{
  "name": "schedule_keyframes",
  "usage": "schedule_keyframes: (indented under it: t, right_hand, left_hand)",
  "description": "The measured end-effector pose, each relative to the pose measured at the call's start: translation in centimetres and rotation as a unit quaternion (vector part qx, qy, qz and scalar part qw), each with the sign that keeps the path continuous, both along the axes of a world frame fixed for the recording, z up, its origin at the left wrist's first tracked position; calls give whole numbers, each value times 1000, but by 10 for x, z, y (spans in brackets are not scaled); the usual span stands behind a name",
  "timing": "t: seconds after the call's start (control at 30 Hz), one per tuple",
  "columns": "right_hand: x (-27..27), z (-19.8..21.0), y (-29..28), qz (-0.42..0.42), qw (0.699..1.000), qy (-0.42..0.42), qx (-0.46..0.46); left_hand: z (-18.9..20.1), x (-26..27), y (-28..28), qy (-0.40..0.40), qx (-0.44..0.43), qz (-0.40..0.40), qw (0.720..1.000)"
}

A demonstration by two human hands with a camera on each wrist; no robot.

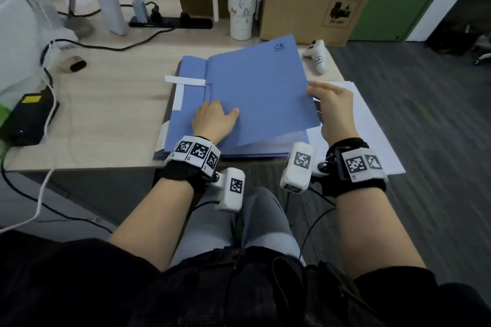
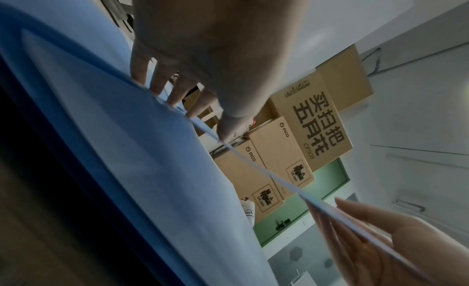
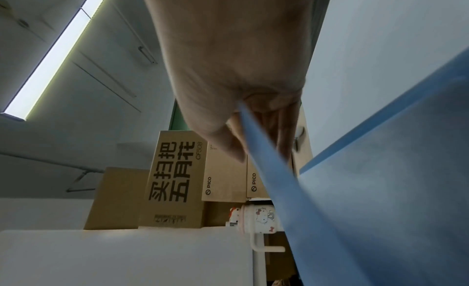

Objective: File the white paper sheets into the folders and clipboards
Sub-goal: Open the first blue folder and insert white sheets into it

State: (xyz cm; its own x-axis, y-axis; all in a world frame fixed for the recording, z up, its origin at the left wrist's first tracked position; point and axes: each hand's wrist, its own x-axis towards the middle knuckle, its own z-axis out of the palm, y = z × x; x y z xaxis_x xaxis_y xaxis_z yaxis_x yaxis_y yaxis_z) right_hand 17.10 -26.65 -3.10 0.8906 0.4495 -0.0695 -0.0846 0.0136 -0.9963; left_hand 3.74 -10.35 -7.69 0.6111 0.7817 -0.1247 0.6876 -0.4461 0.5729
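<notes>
A blue folder [image 1: 260, 82] lies on the wooden desk [image 1: 106, 114] with its cover raised at the right side. My left hand [image 1: 215, 119] rests flat on the folder's left part near the spine, fingers straight [image 2: 177, 93]. My right hand [image 1: 332, 103] pinches the cover's right edge [image 3: 279, 190] between thumb and fingers [image 3: 243, 129]. More blue folders are stacked underneath. White paper sheets [image 1: 372, 125] lie to the right, under my right hand and overhanging the desk corner; they show as a pale surface [image 3: 127, 256] in the right wrist view.
A cartoon tumbler [image 1: 241, 5] and cardboard boxes [image 1: 313, 8] stand behind the folder. A white controller [image 1: 316, 56] lies at the far right corner. A power strip [image 1: 170, 22], cables and a black charger [image 1: 29, 119] occupy the left side.
</notes>
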Motion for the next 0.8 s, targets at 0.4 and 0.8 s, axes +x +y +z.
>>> schedule_keyframes:
  t: [0.4, 0.8]
  right_hand:
    - [28, -55, 17, 8, 971, 36, -236]
    - [22, -40, 31, 28, 982, 42, -184]
  left_hand:
    - [-7, 22, 15, 47, 6, 107, 993]
    - [-3, 26, 41, -216, -188, 195, 938]
